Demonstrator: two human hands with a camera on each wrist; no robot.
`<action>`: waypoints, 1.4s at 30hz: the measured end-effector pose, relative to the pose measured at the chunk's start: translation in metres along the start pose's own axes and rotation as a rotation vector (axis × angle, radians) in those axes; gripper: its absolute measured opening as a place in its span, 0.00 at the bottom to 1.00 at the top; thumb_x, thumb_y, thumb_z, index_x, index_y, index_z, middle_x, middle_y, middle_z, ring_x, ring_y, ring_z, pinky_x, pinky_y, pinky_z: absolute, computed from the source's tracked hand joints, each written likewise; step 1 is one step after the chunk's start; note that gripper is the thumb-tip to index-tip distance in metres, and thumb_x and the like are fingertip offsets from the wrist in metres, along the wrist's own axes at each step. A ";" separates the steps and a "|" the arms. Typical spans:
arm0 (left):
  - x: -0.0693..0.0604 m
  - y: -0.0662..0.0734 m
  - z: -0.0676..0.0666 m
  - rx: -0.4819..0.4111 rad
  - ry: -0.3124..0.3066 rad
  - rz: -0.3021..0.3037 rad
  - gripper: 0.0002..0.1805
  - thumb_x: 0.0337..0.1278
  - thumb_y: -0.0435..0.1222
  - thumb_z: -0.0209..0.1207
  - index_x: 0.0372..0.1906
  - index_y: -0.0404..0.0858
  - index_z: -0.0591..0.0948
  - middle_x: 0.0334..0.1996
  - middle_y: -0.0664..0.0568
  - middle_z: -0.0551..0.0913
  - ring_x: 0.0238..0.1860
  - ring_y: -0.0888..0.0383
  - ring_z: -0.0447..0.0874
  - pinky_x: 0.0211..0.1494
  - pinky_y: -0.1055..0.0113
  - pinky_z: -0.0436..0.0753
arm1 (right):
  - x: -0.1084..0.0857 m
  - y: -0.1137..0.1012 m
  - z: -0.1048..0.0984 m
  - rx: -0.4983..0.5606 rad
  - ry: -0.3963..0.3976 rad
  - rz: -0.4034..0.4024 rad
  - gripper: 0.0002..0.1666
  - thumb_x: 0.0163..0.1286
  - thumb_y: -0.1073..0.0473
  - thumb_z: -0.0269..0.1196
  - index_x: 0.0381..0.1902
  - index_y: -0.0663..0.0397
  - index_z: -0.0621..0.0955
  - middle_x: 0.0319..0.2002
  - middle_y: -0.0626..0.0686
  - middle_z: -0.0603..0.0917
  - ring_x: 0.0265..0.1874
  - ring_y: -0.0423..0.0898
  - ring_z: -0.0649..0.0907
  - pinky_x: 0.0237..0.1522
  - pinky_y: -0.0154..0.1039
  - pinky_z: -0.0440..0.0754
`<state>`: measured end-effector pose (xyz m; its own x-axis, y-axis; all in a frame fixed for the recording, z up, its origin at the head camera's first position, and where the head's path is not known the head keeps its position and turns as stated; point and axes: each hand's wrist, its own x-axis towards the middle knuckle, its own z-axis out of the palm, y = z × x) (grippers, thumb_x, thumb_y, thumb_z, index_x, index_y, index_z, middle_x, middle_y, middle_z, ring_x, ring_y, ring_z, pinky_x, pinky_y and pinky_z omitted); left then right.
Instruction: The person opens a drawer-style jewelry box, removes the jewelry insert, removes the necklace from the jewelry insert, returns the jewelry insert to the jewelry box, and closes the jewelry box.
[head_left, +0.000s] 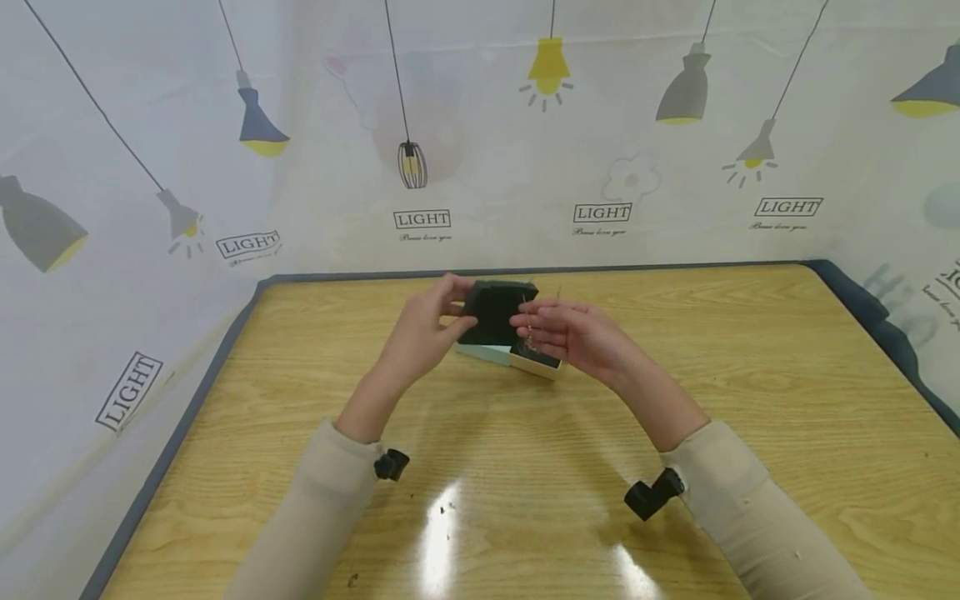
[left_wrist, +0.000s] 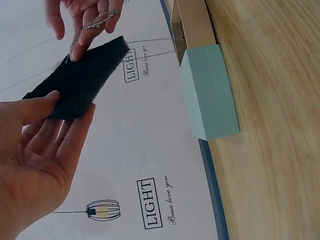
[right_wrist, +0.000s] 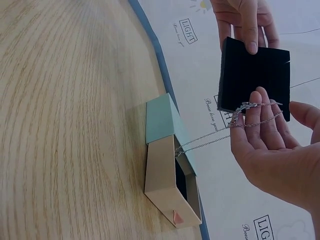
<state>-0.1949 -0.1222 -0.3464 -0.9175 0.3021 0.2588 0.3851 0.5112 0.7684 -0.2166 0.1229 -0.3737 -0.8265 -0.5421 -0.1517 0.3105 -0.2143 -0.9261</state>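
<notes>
My left hand pinches a square black foam pad between thumb and fingers, tilted up above the table. Against its lower edge lie the fingers of my right hand, held out fairly straight. A thin silver chain necklace drapes over those fingers, and its strands run down to the small jewelry box. That box has a mint green sleeve and a beige drawer pulled partly out. In the right wrist view the drawer shows a dark inside and a pink ribbon tab.
Everything is over a wood-grain table with a dark blue edge. A white curtain printed with lamps and "LIGHT" hangs behind and beside it. Black wrist cameras sit on both sleeves.
</notes>
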 end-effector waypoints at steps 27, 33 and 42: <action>-0.003 -0.003 0.002 0.016 -0.057 0.027 0.20 0.63 0.27 0.61 0.59 0.35 0.75 0.58 0.40 0.83 0.51 0.45 0.88 0.52 0.57 0.89 | -0.001 0.001 0.000 0.030 0.024 0.022 0.18 0.79 0.63 0.51 0.41 0.47 0.87 0.41 0.45 0.91 0.45 0.40 0.89 0.52 0.34 0.86; -0.003 -0.004 0.002 0.029 -0.063 0.040 0.20 0.63 0.27 0.62 0.59 0.34 0.75 0.57 0.40 0.83 0.50 0.45 0.88 0.51 0.57 0.89 | -0.002 0.001 0.000 0.018 0.035 0.034 0.16 0.79 0.62 0.52 0.41 0.46 0.87 0.41 0.45 0.91 0.45 0.39 0.88 0.52 0.34 0.86; -0.004 -0.004 0.002 0.064 -0.078 0.019 0.20 0.64 0.28 0.61 0.60 0.35 0.74 0.57 0.40 0.83 0.51 0.45 0.87 0.52 0.57 0.88 | -0.002 0.002 -0.002 0.007 0.070 0.047 0.14 0.78 0.62 0.53 0.41 0.46 0.86 0.40 0.45 0.91 0.44 0.39 0.89 0.51 0.33 0.86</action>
<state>-0.1926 -0.1242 -0.3517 -0.9005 0.3725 0.2245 0.4099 0.5544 0.7243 -0.2151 0.1247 -0.3759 -0.8416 -0.4939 -0.2187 0.3526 -0.1957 -0.9151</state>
